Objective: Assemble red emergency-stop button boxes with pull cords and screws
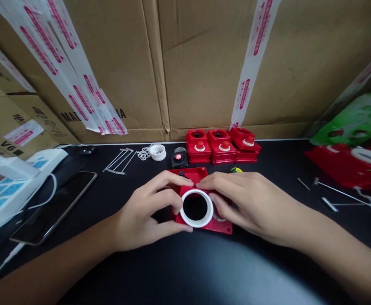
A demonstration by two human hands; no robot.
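A red plastic housing [217,225] lies on the black table [173,262] in front of me, with a white threaded ring [197,207] seated around its round hole. My left hand [147,212] grips the housing's left side, thumb below and fingers over the top. My right hand [245,201] holds the right side, its fingertips touching the ring. A second red housing part [190,173] sits just behind, partly hidden by my fingers.
Three stacks of assembled red button boxes [222,146] stand at the back. A white ring [158,152], small washers, metal pins [118,161], a black button module [179,159], a phone [58,203], a power strip [20,178], more red parts [347,165] right. Cardboard walls behind.
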